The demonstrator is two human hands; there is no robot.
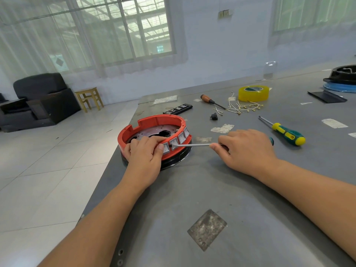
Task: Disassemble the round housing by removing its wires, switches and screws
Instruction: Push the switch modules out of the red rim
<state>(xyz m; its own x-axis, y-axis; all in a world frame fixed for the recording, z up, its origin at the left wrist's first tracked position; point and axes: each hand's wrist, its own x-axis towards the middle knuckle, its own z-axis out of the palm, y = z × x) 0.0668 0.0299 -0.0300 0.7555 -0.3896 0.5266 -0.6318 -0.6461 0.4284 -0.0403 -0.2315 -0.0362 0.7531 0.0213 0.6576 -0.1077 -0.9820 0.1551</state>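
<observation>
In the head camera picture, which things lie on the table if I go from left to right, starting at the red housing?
Red round housing → left hand gripping its rim → black remote → wooden-handled screwdriver → right hand holding a screwdriver → roll of yellow tape → green and yellow screwdriver → black and blue part at the right edge.

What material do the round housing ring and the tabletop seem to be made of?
The orange-red round housing ring looks like moulded plastic: uniform colour, matte, with notches cut into its rim. The grey tabletop looks like sheet metal: dull sheen, scuffs, screw holes near the edge.
</observation>
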